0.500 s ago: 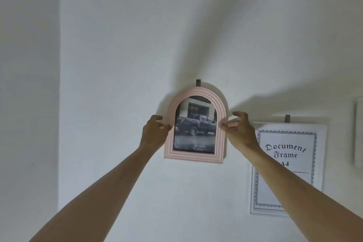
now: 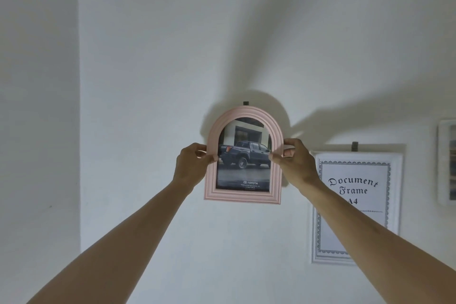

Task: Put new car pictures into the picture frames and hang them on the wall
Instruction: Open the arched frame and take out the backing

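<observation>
A pink arched picture frame [image 2: 243, 197] sits against the white wall just under a small dark hook [image 2: 245, 103]. It holds a picture of a dark pickup truck [image 2: 244, 155] with a Toyota logo below. My left hand [image 2: 192, 164] pinches the frame's left edge, thumb on the front. My right hand [image 2: 294, 159] grips its right edge, thumb on the front and fingers curled behind. Whether the frame hangs on the hook is hidden.
To the right hangs a white frame [image 2: 394, 195] with a "Document Frame A4" sheet under its own hook [image 2: 354, 146]. A third frame [image 2: 446, 163] shows at the right margin. A wall corner [image 2: 79, 106] runs down the left.
Both hands have closed on the pink frame's sides; half a second ago their fingers were at its edges, looser. The frame stays under the hook.
</observation>
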A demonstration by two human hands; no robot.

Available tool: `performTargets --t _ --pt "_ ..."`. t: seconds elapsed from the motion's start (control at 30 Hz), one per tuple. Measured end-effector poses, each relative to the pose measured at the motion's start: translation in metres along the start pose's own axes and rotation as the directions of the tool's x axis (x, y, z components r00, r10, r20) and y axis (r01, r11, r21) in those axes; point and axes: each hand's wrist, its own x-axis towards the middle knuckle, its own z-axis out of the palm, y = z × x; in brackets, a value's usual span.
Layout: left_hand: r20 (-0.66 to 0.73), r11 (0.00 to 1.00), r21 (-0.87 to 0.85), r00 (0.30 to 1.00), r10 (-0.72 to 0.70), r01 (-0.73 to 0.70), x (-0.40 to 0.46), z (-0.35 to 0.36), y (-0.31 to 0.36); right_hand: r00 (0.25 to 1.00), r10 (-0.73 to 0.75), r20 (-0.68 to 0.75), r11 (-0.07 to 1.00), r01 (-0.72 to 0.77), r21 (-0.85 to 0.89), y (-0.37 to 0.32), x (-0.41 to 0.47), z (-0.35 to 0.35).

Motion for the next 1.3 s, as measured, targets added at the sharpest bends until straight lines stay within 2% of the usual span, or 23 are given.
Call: performTargets --t 0.17,0.4,0.63,0.83,1.0,1.1,1.17,1.3 --pt "0.029 0.999 -0.037 0.999 -0.014 0.015 -0.027 -0.006 0.011 0.999 0.011 0.030 1.000 -0.011 0.013 0.005 -0.020 -0.019" --pt "0.149 0.994 -0.075 0.986 -0.074 0.086 -0.085 0.002 0.023 0.993 0.056 0.103 0.998 -0.058 0.018 0.024 -0.059 -0.055" --pt "0.135 0.997 0.015 0.988 -0.081 0.079 -0.153 0.030 0.018 0.968 0.160 0.194 0.987 -0.161 -0.011 0.064 -0.110 -0.088" --pt "0.125 0.988 0.140 0.989 -0.082 0.064 -0.229 0.061 0.001 0.956 0.182 0.231 0.983 -0.167 -0.082 0.075 -0.166 -0.106" --pt "0.123 0.938 0.346 0.992 -0.023 -0.021 -0.290 0.094 -0.015 0.883 0.312 0.350 0.928 -0.362 0.087 0.071 -0.206 -0.100" --pt "0.189 0.858 0.489 0.979 0.070 -0.155 -0.313 0.112 -0.023 0.850 0.348 0.395 0.888 -0.434 0.153 0.071 -0.216 -0.098" --pt "0.239 0.786 0.549 0.955 0.178 -0.284 -0.326 0.124 -0.028 0.817 0.407 0.408 0.854 -0.499 0.149 0.072 -0.221 -0.099" --pt "0.313 0.630 0.597 0.867 0.387 -0.497 -0.338 0.140 -0.037 0.800 0.483 0.356 0.814 -0.560 0.154 0.079 -0.228 -0.101"
